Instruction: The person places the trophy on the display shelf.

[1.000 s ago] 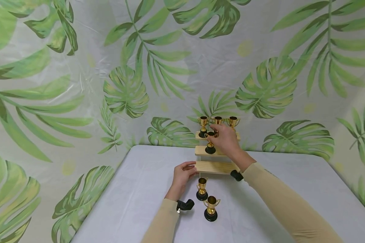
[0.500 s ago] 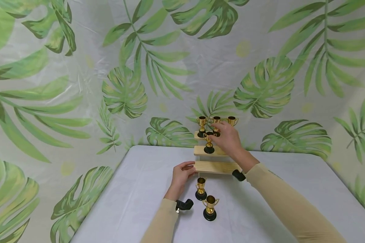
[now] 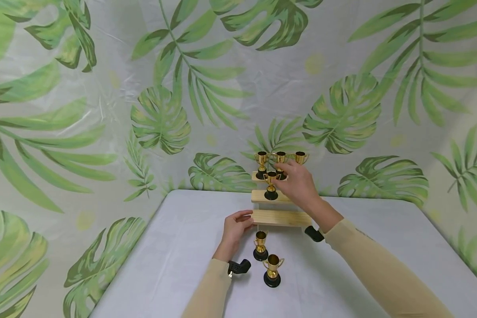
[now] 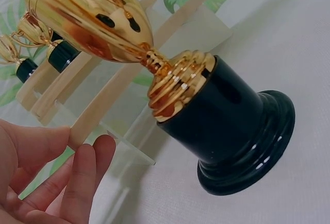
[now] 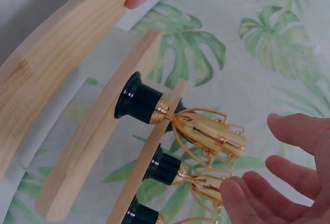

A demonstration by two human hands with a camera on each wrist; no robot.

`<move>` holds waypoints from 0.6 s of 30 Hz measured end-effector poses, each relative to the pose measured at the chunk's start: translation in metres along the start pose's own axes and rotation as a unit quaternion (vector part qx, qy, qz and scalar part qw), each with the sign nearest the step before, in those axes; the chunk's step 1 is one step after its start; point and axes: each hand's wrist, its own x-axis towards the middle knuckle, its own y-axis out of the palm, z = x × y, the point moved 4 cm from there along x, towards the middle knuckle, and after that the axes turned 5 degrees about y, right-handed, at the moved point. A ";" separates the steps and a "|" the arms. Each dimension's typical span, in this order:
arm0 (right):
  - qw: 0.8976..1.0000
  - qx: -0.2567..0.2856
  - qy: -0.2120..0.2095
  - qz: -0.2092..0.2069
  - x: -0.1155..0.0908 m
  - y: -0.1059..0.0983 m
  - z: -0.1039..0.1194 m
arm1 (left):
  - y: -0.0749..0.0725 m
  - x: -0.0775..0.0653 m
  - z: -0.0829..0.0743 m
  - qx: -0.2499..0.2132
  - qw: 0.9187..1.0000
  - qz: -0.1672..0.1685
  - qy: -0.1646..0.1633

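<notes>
While the table [image 3: 175, 229] is bearing the tiered stand [image 3: 288, 218], the left hand [image 3: 235, 229] is pinching its left end. Right hand [image 3: 299, 182] is holding nothing, grip loose, beside the trophy [image 3: 271, 190] standing upright halfway up the stand. Probably best: bracing firmly, easing fingers straight back.

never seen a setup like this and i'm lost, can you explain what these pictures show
There is no machine, just a person working bare-handed. The wide picture comes from a camera on the head; the close ones come from wrist cameras. The left hand holds the end of the lowest wooden shelf. The right hand holds nothing, open near the trophy on the middle shelf. Three more trophies stand on the top shelf, two on the table.
</notes>
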 end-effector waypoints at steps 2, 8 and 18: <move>1.000 0.006 0.002 0.003 -0.003 -0.002 0.001 | 0.000 0.000 0.000 -0.003 1.000 0.001 0.001; 1.000 0.026 -0.008 -0.001 -0.012 -0.009 0.005 | 0.000 0.000 0.000 -0.004 1.000 0.004 0.005; 0.999 0.052 -0.013 -0.002 -0.030 -0.020 0.014 | 0.000 0.000 0.003 0.009 1.000 0.003 0.001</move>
